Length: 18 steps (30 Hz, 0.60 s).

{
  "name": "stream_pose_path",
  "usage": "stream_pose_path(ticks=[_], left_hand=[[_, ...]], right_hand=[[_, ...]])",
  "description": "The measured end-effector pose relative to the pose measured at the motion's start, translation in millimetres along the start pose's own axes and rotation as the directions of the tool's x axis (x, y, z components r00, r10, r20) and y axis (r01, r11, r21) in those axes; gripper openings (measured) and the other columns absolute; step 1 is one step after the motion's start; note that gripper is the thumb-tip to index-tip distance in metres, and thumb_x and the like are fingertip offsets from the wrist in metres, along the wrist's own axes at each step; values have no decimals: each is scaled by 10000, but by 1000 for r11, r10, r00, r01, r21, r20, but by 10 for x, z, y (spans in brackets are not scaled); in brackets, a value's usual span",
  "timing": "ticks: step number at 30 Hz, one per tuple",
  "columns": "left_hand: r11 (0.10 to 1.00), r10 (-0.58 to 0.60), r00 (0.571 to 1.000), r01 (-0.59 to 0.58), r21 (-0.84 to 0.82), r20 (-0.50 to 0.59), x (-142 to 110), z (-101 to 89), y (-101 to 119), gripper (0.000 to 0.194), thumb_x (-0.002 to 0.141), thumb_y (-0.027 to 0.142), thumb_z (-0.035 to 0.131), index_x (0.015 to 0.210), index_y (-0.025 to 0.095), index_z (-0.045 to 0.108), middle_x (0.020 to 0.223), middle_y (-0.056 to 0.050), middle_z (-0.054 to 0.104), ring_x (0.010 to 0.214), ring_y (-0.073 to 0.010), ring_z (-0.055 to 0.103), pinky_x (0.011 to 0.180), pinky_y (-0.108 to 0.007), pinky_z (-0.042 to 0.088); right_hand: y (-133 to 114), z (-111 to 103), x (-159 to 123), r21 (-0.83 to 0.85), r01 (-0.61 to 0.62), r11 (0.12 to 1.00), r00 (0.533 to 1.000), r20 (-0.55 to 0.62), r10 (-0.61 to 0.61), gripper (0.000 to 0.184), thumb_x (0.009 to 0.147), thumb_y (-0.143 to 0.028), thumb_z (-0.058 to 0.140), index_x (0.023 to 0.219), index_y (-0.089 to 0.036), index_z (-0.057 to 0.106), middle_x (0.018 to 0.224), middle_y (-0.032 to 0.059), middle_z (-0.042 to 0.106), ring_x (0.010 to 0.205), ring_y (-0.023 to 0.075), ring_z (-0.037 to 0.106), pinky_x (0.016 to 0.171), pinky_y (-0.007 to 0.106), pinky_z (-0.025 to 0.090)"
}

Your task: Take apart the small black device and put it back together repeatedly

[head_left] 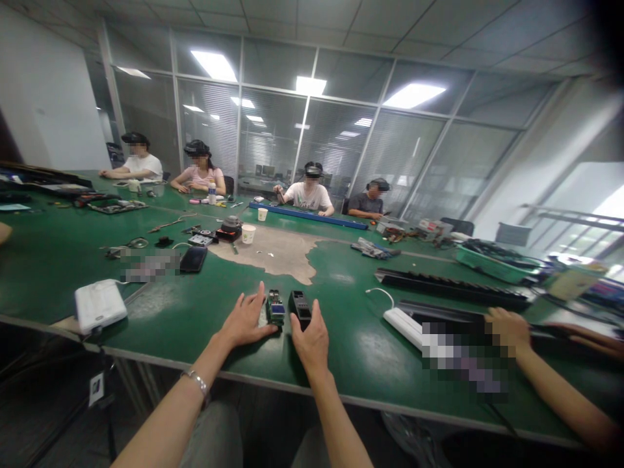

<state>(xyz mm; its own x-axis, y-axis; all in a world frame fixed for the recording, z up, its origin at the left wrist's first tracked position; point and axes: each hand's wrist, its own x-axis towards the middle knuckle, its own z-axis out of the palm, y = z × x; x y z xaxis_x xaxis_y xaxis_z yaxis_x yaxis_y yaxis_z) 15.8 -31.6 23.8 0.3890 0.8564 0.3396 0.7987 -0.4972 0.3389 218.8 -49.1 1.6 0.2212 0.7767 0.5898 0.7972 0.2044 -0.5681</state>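
Observation:
Near the front edge of the green table, a small circuit-board assembly [275, 311] with a bluish part lies beside a black plastic housing [300, 304]. At the board's left side is my left hand [247, 318], its fingers spread and the thumb reaching toward the board's near end. My right hand [312, 335] rests at the near right side of the housing, thumb and forefinger apart with the fingers stretched out. Neither hand is closed round a part. Whether the fingertips touch the two parts is hard to tell. A metal bracelet [196, 385] circles my left wrist.
A white power bank [100, 305] and a black phone [194, 259] lie left. Paper cups [248, 234] stand farther back. To the right are a white power strip [403, 327], long black rails [451, 286] and a co-worker's hand [509, 330]. Several people sit across the table.

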Motion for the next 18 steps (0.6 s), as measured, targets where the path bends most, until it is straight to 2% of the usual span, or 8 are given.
stream_pose_path(ticks=[4,8,13,18], left_hand=[[1000,-1,1000,1,-9,2,-2,-1,-9,1123,784,666,546,1479,165,-181,1441,-152,421,1344,-311,344,1128,-522,142],[1000,-8,1000,8,-8,5,0,-11,-13,1164,762,674,567,1472,159,-199,1454,-160,400,1347,-313,342,1127,-520,140],[1000,-25,1000,25,-4,16,10,-2,-24,1241,701,706,606,1471,158,-198,1468,-173,374,1354,-338,333,1123,-537,133],[1000,-18,1000,18,-5,0,13,23,-42,1265,697,690,615,1457,143,-236,1510,-192,290,1369,-342,309,1119,-541,146]], right_hand=[[-20,-32,8,28,-21,999,999,42,20,720,882,-464,484,1424,-14,339,1323,244,515,1173,309,546,964,415,428],[-107,-75,95,84,-49,995,998,30,47,724,882,-462,499,1438,-35,321,1288,222,552,1135,298,576,954,406,435],[-415,-126,278,191,-47,981,999,-13,51,710,880,-471,504,1436,-66,331,1236,180,601,1126,280,585,946,387,440],[-715,-85,318,234,-26,972,999,33,19,667,880,-456,517,1408,-71,380,1226,176,608,1123,272,587,935,367,445]])
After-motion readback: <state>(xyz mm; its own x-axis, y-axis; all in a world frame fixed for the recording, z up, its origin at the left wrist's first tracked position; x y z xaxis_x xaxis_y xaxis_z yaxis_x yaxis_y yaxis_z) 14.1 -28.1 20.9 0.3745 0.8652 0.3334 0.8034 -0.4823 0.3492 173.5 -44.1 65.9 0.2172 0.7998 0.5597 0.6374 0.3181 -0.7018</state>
